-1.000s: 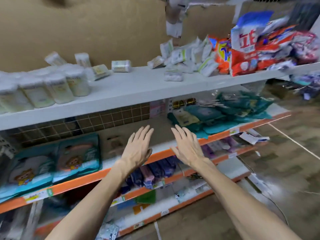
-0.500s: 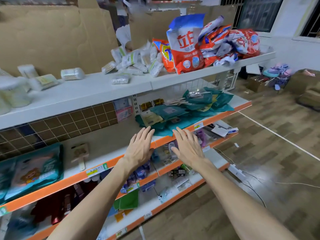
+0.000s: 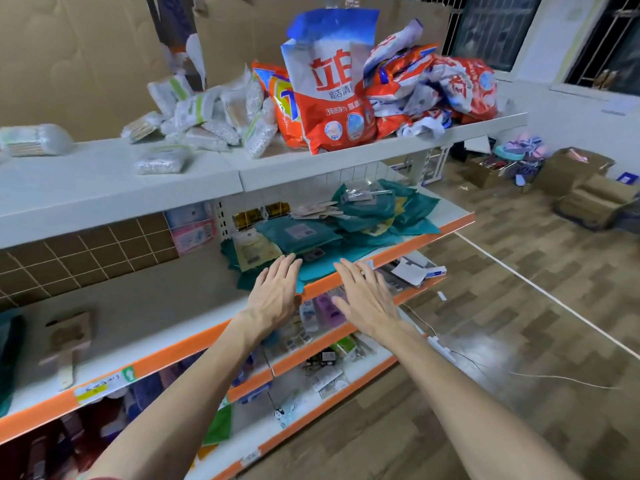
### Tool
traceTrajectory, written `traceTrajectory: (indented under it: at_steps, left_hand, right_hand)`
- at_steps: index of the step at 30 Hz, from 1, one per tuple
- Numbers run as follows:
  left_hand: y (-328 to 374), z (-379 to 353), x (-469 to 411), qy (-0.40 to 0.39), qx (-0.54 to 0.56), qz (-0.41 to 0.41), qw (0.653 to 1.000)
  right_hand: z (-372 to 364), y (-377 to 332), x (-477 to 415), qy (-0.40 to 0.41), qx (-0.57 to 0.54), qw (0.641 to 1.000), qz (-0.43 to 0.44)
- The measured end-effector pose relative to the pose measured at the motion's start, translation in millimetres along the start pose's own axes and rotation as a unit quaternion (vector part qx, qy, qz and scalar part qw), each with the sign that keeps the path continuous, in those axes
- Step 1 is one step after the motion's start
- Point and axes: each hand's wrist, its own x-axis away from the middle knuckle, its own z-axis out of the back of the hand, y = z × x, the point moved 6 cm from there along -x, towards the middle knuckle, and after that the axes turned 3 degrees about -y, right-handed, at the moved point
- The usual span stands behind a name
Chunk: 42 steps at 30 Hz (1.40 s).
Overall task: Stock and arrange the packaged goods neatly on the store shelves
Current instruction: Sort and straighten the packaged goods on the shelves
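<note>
My left hand (image 3: 275,294) and my right hand (image 3: 367,299) are stretched out flat, fingers apart, holding nothing, just in front of the orange-edged second shelf (image 3: 398,252). Their fingertips reach a loose heap of teal packets (image 3: 367,220) lying on that shelf. On the white top shelf (image 3: 173,188) a big red and blue detergent bag (image 3: 330,84) stands upright among crumpled red bags (image 3: 446,88). A pile of small clear cotton-swab packs (image 3: 207,116) lies left of it.
Lower orange-edged shelves (image 3: 332,355) hold small mixed items. A wooden brush (image 3: 67,344) lies on the second shelf at left. Cardboard boxes (image 3: 581,188) and loose goods sit on the wooden floor at right. A cable and power strip (image 3: 440,344) run along the floor near the shelf foot.
The view has swung right along the shelves, so the detergent bags and teal packets now sit ahead of me. Both hands stayed flat and empty, now nearer the teal packets.
</note>
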Motion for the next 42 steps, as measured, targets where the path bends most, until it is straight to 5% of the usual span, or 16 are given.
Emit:
traceTrajectory:
  at_steps: [8,24,32,42]
  left_hand:
    - [-4,-22,-90,-0.011,0.018,0.020,1.000]
    - [-128,-80,-105,-0.061,0.044,0.217,0.973]
    - [-119,-102,-96,0.024,0.095,0.205,0.974]
    - [-121,-106,-94,-0.002,0.076,0.228,0.971]
  right_hand:
    - [-22,38,-92,-0.035,0.012,0.999,0.024]
    - [-97,6,-234,-0.090,-0.030,0.993,0.075]
    - [-130,-19,-245,-0.104,-0.006,0.994,0.034]
    - [-143,-23,-241,-0.135,0.072,0.985,-0.080]
